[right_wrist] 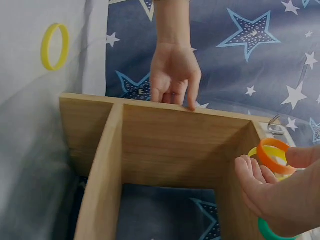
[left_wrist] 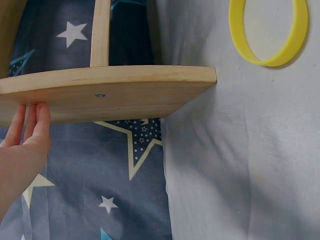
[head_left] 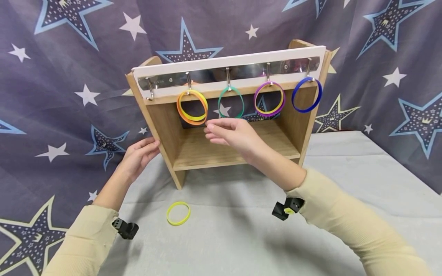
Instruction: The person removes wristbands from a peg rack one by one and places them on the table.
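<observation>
My left hand (head_left: 138, 157) presses its fingertips against the outer left side of a small wooden shelf (head_left: 238, 163). In the head view my right hand (head_left: 235, 136) is at the lower edge of an orange wristband (head_left: 179, 111), its fingers loosely extended. Whether the fingertips touch that band is hard to tell. A yellow wristband (head_left: 198, 94) shares the same hook. Farther right hang a green wristband (head_left: 243, 101), a purple wristband (head_left: 284, 101) with a yellow one, and a blue wristband (head_left: 321, 96). Another yellow wristband (head_left: 178, 224) lies on the table.
A metal hook rail (head_left: 207, 78) on a white board runs across the shelf's top front. Its leftmost hook (head_left: 150, 94) carries no band. Grey cloth (head_left: 221, 245) covers the table, and a star-patterned curtain (head_left: 114, 57) hangs behind and to the sides.
</observation>
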Demonstrator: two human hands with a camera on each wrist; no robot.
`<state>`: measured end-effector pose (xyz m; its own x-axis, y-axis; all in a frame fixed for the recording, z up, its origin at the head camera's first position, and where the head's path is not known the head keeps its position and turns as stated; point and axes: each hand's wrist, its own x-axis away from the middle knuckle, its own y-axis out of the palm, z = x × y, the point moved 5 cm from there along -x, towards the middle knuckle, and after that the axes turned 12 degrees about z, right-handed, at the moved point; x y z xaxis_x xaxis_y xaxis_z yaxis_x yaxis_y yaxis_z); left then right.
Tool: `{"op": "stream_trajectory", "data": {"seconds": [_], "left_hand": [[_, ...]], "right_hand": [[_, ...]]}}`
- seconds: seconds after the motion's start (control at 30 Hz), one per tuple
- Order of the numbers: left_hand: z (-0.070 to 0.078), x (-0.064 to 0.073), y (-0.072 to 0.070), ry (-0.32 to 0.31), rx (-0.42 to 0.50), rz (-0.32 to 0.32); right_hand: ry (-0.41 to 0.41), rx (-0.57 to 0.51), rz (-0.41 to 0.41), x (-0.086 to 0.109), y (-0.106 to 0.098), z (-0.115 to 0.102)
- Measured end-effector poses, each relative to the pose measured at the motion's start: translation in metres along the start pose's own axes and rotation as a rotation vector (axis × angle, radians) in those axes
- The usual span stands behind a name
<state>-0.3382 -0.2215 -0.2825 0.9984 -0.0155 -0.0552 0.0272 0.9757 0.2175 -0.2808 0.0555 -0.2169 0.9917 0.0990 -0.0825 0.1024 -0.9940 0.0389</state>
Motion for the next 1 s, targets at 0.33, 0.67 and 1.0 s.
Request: {"op": "stream_trajectory", "data": {"seconds": [0.33, 0.67, 1.0], "left_hand": [[-0.0013, -0.0015, 0.0, 0.014, -0.055, 0.005], [-0.0005, -0.0031, -0.0001, -0.003, -0.077, 0.016], [-0.0016, -0.0013, -0.0018, -0.002, -0.074, 0.016]], "right_hand": [[-0.021, -0.055, 0.021, 0.0002, 0.0066, -0.0083], [-0.034, -0.073, 0.046, -0.0019, 0.0063, -0.0093], [-0.028, -0.057, 0.062, -0.0004, 0.0052, -0.0054]]}}
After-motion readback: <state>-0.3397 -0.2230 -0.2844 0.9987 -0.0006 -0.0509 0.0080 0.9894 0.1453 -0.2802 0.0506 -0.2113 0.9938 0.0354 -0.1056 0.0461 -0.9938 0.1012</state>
